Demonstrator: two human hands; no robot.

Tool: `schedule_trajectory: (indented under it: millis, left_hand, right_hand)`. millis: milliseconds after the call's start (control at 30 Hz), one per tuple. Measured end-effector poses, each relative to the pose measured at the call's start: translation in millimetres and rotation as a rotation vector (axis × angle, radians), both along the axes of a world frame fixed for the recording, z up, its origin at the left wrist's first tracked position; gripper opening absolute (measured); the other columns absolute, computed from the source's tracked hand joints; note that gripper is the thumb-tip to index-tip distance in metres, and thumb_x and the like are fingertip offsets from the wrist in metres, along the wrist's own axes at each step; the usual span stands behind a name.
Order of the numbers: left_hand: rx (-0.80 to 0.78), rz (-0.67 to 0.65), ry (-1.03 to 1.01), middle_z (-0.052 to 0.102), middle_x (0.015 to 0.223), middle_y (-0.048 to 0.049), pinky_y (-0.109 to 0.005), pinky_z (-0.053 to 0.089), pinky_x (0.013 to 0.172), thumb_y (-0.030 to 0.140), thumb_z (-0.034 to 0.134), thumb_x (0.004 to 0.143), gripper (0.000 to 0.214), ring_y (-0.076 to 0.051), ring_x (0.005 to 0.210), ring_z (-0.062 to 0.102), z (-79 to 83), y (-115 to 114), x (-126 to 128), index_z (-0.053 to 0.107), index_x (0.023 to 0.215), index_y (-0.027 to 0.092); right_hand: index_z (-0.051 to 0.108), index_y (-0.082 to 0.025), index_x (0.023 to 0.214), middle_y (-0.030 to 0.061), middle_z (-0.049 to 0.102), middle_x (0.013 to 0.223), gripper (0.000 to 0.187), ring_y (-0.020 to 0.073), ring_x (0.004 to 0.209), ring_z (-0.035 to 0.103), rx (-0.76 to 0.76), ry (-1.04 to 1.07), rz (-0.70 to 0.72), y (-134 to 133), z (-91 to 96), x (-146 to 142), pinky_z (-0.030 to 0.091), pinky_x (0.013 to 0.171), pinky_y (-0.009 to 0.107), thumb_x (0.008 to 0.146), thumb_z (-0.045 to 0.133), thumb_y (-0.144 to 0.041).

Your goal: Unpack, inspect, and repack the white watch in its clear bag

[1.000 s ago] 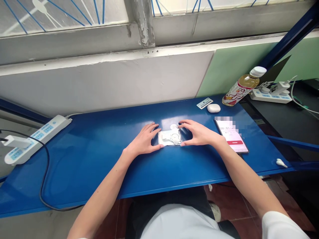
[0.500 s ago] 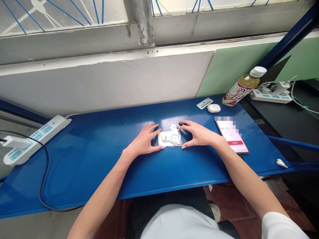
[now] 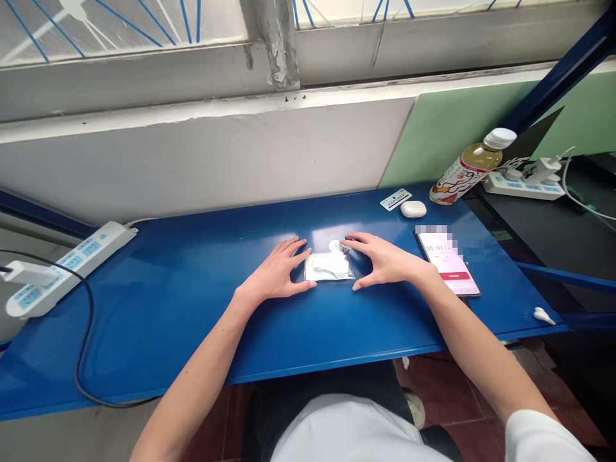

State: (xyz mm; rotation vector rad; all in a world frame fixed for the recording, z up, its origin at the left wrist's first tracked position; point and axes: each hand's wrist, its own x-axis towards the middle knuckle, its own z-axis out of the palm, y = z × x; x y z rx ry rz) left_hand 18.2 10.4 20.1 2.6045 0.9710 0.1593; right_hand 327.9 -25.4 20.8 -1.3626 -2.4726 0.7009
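Observation:
A small clear plastic packet [image 3: 328,266] with white parts inside lies flat on the blue table [image 3: 192,308]. My left hand [image 3: 276,273] rests palm down at its left edge, fingers spread, thumb and forefinger touching the packet. My right hand [image 3: 382,260] lies at its right edge, fingers apart, forefinger and thumb at the packet's corners. A small white round piece [image 3: 335,244] sits just behind the packet, by my right forefinger.
A phone [image 3: 447,262] with a lit screen lies to the right of my right hand. Behind it are a white earbud case [image 3: 412,208], a label card [image 3: 395,199] and a tilted drink bottle [image 3: 469,167]. A power strip [image 3: 62,266] with a black cable sits at far left. A white earbud [image 3: 543,315] lies near the right front edge.
Both hands have stayed in place on either side of the packet. The packet looks pressed flatter, and the round white part seen inside it earlier no longer stands out.

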Motion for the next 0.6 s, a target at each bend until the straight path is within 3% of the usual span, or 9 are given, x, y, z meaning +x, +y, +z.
schedule_trajectory:
  millis: [67,133,267,367,433,600]
  left_hand:
    - [0.001,-0.002,0.007,0.039,0.157,-0.0125,-0.053,0.024,0.121,0.067,0.054,0.088,0.073,-0.036,0.147,0.029,1.0,1,-1,0.051,0.145,0.020]
    - [-0.007,0.000,0.016,0.039,0.157,-0.0122,-0.053,0.025,0.120,0.065,0.052,0.090,0.071,-0.035,0.147,0.029,2.3,1,-1,0.052,0.144,0.020]
    - [-0.035,0.011,-0.033,0.048,0.151,-0.0107,-0.053,0.028,0.118,0.056,0.044,0.097,0.055,-0.033,0.146,0.033,4.3,3,-1,0.060,0.137,0.021]
    - [-0.075,-0.014,-0.128,0.059,0.140,-0.0082,-0.048,0.036,0.114,0.049,0.040,0.101,0.044,-0.029,0.139,0.043,4.8,4,-1,0.070,0.121,0.023]
    - [-0.086,-0.014,-0.185,0.064,0.133,-0.0088,-0.046,0.042,0.109,0.050,0.048,0.098,0.040,-0.029,0.131,0.052,4.4,3,-1,0.070,0.117,0.022]
    - [-0.098,0.031,-0.284,0.061,0.135,-0.0112,-0.044,0.049,0.102,0.044,0.070,0.084,0.068,-0.029,0.121,0.060,1.8,-1,3,0.044,0.143,0.022]
  right_hand:
    - [0.045,-0.029,0.148,0.0136,0.044,0.152,0.089,0.0377,0.138,0.043,0.031,0.022,0.013,0,-0.7,-1,0.042,0.110,0.053,0.070,0.081,-0.053]
    - [0.057,-0.030,0.138,0.0115,0.050,0.147,0.066,0.0351,0.133,0.050,0.084,0.068,0.038,1,-1.7,-3,0.044,0.107,0.050,0.077,0.078,-0.042]
    - [0.073,-0.026,0.114,0.0096,0.069,0.118,0.027,0.0277,0.108,0.065,0.200,0.219,0.076,1,-1.0,-10,0.053,0.093,0.042,0.089,0.066,-0.032]
    - [0.074,-0.023,0.107,0.0089,0.074,0.104,0.022,0.0244,0.095,0.069,0.211,0.307,0.024,-1,1.7,-14,0.054,0.083,0.037,0.094,0.059,-0.033]
    - [0.073,-0.022,0.104,0.0083,0.075,0.101,0.021,0.0233,0.091,0.070,0.173,0.335,-0.030,-2,3.3,-16,0.053,0.080,0.035,0.094,0.058,-0.032]
    - [0.062,-0.023,0.118,0.0019,0.077,0.091,0.027,0.0188,0.077,0.070,-0.015,0.365,-0.110,-3,3.5,-18,0.051,0.070,0.029,0.092,0.060,-0.030]
